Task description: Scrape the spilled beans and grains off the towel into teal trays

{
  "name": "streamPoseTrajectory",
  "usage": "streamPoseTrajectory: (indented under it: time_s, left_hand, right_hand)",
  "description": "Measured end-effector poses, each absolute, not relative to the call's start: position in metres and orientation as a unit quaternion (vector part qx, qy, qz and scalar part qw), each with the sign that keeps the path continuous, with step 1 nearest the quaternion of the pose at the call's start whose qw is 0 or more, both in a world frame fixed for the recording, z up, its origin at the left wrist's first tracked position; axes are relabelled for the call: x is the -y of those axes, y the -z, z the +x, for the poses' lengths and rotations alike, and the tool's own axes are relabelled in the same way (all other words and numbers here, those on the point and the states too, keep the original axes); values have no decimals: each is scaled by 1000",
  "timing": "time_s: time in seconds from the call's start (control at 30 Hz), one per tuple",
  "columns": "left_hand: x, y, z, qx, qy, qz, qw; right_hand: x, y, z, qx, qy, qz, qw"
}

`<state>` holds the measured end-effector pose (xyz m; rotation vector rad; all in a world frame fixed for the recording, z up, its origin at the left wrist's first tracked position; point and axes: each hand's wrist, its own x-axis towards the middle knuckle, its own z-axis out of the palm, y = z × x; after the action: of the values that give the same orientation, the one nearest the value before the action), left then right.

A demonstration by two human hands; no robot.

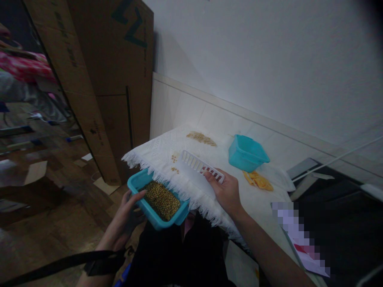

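My left hand (131, 205) grips the near left rim of a turquoise plastic bin (156, 220), holding it just below the fringed edge of a white cloth (161, 149). Many small round yellowish beans (163, 199) lie in the bin. In my right hand (226, 191) is a white plastic scraper (194, 171) with a slotted edge, its flat blade against the cloth. Beyond the scraper a few loose beans (174, 170) lie on the cloth. Farther back is a small heap of pale grains (201, 138).
A second turquoise bin (247, 155) stands on the cloth at right, with crumpled yellow material (257, 180) beside it. A tall cardboard box (116, 71) rises at left. A white wall (269, 59) borders the back, and a black case-like object (338, 215) lies at right.
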<state>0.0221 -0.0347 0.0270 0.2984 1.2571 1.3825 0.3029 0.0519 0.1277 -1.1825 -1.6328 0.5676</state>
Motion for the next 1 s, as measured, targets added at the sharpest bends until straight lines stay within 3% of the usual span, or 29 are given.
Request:
streamPoseTrajectory:
  time_s: [1.0]
  left_hand:
    - [35,-28,20,-539,-601,136,574]
  right_hand:
    - [-37,-125,289,682,-245,-482,493]
